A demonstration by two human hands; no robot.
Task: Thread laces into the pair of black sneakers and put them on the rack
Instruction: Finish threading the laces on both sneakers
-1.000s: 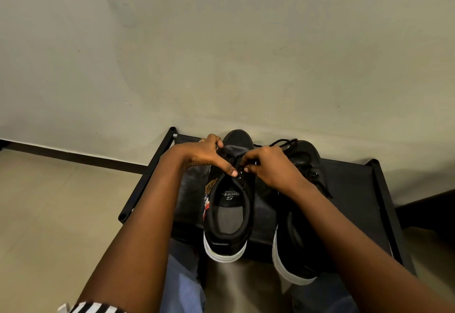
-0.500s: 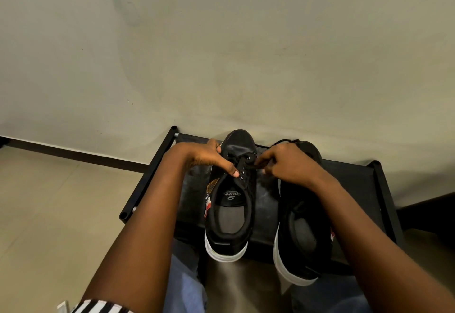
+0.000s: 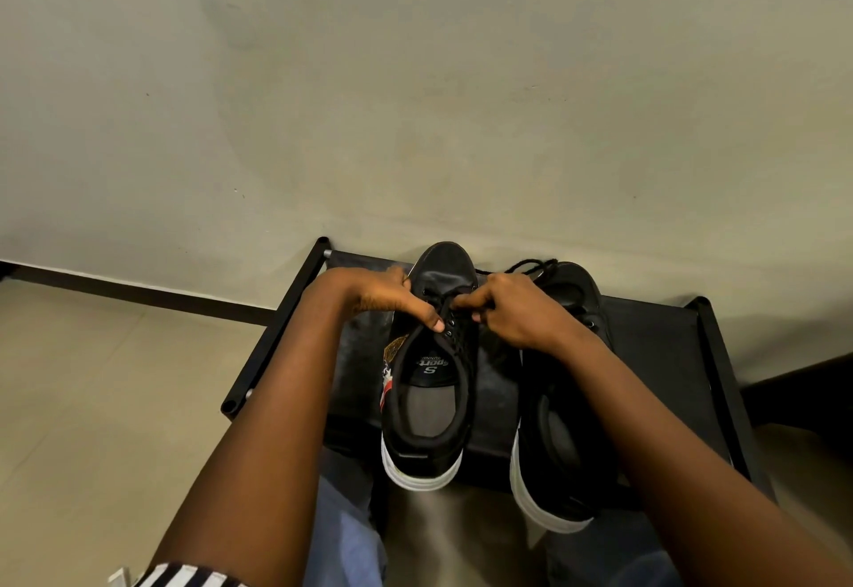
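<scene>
Two black sneakers with white soles lie on the black rack (image 3: pixel 655 346), toes toward the wall. The left sneaker (image 3: pixel 429 402) shows its grey insole and several eyelets. My left hand (image 3: pixel 383 296) grips that shoe's left side, thumb stretched across to the eyelets. My right hand (image 3: pixel 512 309) pinches the black lace (image 3: pixel 443 298) over the tongue, fingers curled. The right sneaker (image 3: pixel 554 448) lies under my right forearm, with a loop of its own lace (image 3: pixel 531 263) showing at the toe.
The rack stands against a plain wall (image 3: pixel 415 102) with a dark skirting strip (image 3: pixel 138 293). Beige floor tiles (image 3: pixel 92 402) spread to the left. My knees in blue jeans (image 3: pixel 341 531) sit just below the rack's front edge.
My right hand has shifted left, back over the left sneaker's tongue, still pinching the lace. My left hand has stayed on the shoe's side.
</scene>
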